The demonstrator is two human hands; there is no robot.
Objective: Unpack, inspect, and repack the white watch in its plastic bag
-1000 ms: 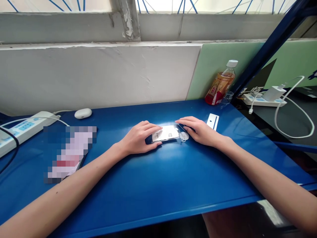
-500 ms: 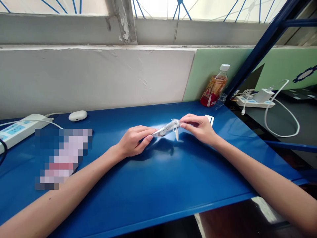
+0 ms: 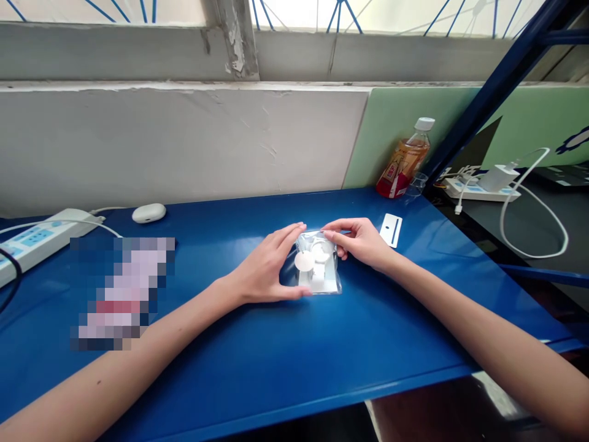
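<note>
A small clear plastic bag (image 3: 331, 282) with white pieces inside, some of them round, is in front of me, flat side up. My right hand (image 3: 356, 241) pinches its upper right edge between thumb and fingers. At the bag's left side, my left hand (image 3: 271, 267) is open, the thumb stretched along the lower edge and the fingers by the upper left corner. A white disc (image 3: 304, 261) shows at the bag's left part; whether it is inside or on top I cannot tell. Just beyond my right hand lies a white card with a dark slot (image 3: 391, 230).
On the blue desk (image 3: 257, 368), a white earbud case (image 3: 149, 213) and a power strip (image 3: 50, 233) with cables are at the left, near a blurred-out flat object (image 3: 129, 288). A drink bottle (image 3: 405, 161) leans by the wall at right, close to a blue frame post (image 3: 483, 92).
The bag has turned from edge-on to flat and come lower. My left hand has loosened its pinch and spread its fingers. The white card is now uncovered.
</note>
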